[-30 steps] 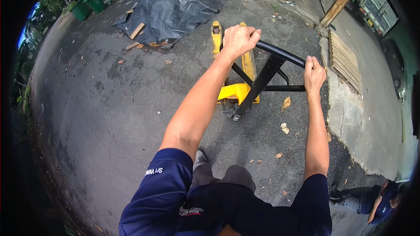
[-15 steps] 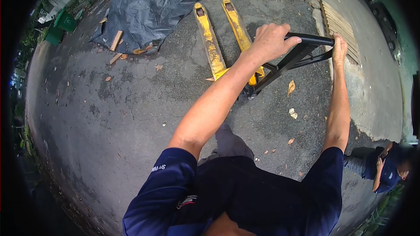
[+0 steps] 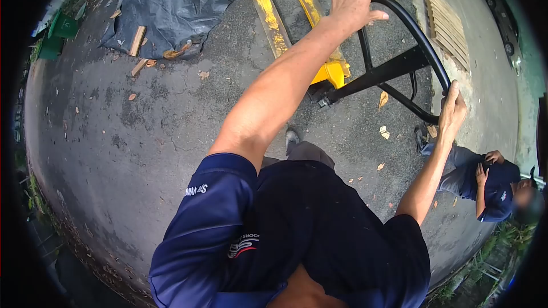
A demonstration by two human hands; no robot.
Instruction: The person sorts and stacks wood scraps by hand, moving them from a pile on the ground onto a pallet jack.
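On the cracked asphalt, I grip the black looped steel handle of the yellow pallet jack (forks pointing away): left hand and right hand both clenched around it.

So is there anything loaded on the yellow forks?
Empty. Both yellow forks lie bare on the asphalt, their tops uncovered, while the left hand and right hand grip the black handle.

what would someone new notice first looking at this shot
Most striking is the yellow steel pallet jack at top centre, its two forks lying on the dark asphalt and pointing away. The left hand and right hand both grip its black looped tubular handle. A crumpled black plastic tarp lies at upper left, and another person in a navy shirt sits at the right edge.
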